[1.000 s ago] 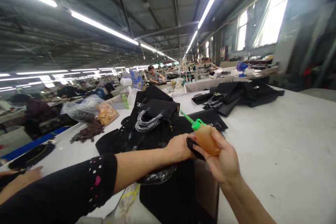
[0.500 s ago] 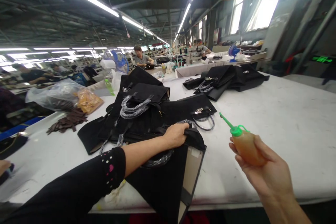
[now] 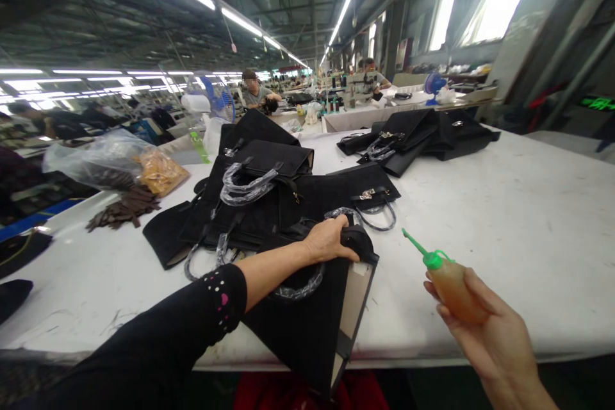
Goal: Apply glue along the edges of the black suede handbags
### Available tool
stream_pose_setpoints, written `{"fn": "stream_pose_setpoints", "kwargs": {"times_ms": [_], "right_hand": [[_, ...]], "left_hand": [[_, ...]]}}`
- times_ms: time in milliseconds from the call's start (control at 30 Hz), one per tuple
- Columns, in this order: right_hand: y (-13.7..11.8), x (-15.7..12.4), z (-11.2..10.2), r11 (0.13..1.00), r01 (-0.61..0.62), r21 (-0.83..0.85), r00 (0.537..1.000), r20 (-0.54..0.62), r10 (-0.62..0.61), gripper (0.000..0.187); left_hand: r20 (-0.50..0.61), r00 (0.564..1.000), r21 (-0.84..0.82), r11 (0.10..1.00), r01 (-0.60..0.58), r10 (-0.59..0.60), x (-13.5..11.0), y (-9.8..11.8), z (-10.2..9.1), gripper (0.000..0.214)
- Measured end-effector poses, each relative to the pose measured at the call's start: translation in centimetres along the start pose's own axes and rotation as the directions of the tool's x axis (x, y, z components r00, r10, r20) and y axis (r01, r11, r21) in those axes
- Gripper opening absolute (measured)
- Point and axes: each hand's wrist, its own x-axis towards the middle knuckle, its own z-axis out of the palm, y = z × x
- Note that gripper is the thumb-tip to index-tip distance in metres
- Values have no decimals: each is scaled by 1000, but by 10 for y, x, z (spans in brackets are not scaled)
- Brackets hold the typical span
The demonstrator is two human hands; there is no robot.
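My left hand (image 3: 330,241) is on the upper edge of a black handbag (image 3: 300,327), its fingers curled over the bag's dark strap or flap and its thumb apart from them. This bag lies at the table's near edge with its beige-lined open side to the right; a plastic-wrapped handle (image 3: 300,288) shows under my forearm. Above the table on the right, my right hand (image 3: 500,333) is wrapped around a squeeze bottle (image 3: 459,291) of amber liquid. The bottle's green nozzle (image 3: 416,242) points up and left, touching nothing.
More black handbags (image 3: 276,160) are heaped beyond my left hand, and another pile (image 3: 413,134) lies farther back. Brown strips (image 3: 122,208) and plastic bags (image 3: 96,157) sit at the left of the white table (image 3: 528,224). Two people work at the back, near blue fans (image 3: 434,85).
My left hand's thumb has spread away from its fingers on the bag. The bottle in my right hand sits slightly lower in view. A hand at the far left edge is gone from view.
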Motion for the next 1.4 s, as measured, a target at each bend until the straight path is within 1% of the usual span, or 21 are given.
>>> {"fn": "stream_pose_setpoints", "kwargs": {"times_ms": [33,67,100,167,233,333,367,433,533,600,667,733,800,867,933,967,1033,1067,1133,1267,1400], "right_hand": [[0,0,-3,1000,2,-17,1000,-4,-2,27],[1,1,-6,999,7,-40,1000,-2,-7,28],[1,2,-10,998,16,-67,1000,2,-16,30],[2,3,-17,992,42,-121,999,14,-40,33],[3,4,-23,984,67,-167,998,18,-65,35],[4,4,-32,972,87,-220,996,14,-86,37],[4,3,-34,968,90,-236,996,13,-90,37],[4,2,-38,961,103,-256,995,19,-102,37],[2,-2,-44,950,153,-274,988,40,-148,36],[0,-4,-49,938,186,-293,983,65,-174,37],[-1,-4,-56,926,202,-320,979,100,-179,40],[-1,-2,-64,905,226,-361,973,128,-192,44],[0,2,-72,861,266,-433,964,139,-228,49],[2,5,-77,781,307,-544,950,129,-284,58],[5,8,-76,657,335,-676,931,127,-343,63],[6,8,-73,587,357,-726,913,140,-383,63],[8,9,-65,472,422,-774,868,194,-457,58],[9,11,-60,434,453,-779,849,228,-477,56],[9,15,-53,386,500,-775,827,295,-479,53],[7,28,-49,309,548,-777,811,402,-425,47],[4,29,-49,305,559,-771,808,425,-408,45]], "left_hand": [[20,1000,-11,1000,-1,1,1,0,-1,75],[38,999,-20,1000,-7,7,2,-1,-1,80],[58,998,-25,999,-19,21,3,-2,-1,82],[94,994,-24,998,-59,61,4,-4,-1,79],[133,984,-5,993,-122,122,6,-5,1,66],[188,954,45,969,-244,231,9,-4,-1,35],[190,945,58,958,-281,266,10,-3,-3,29],[186,932,60,944,-326,310,12,3,-10,27],[237,921,-12,949,-316,310,16,16,-22,26],[271,916,-53,955,-293,296,20,24,-26,23],[289,913,-54,957,-285,289,25,30,-24,23],[319,913,-17,965,-263,254,28,34,-17,24],[336,921,31,975,-222,199,31,36,-8,26],[337,928,82,977,-195,157,33,38,-1,29],[348,927,130,973,-193,138,35,39,2,32],[358,924,153,968,-198,133,36,40,3,33],[376,917,182,961,-210,129,38,42,2,36],[383,914,186,958,-218,134,39,42,1,37],[387,911,184,956,-230,145,40,42,0,39],[377,915,178,958,-224,144,38,39,1,40],[360,918,146,962,-232,167,36,37,2,34]]}}
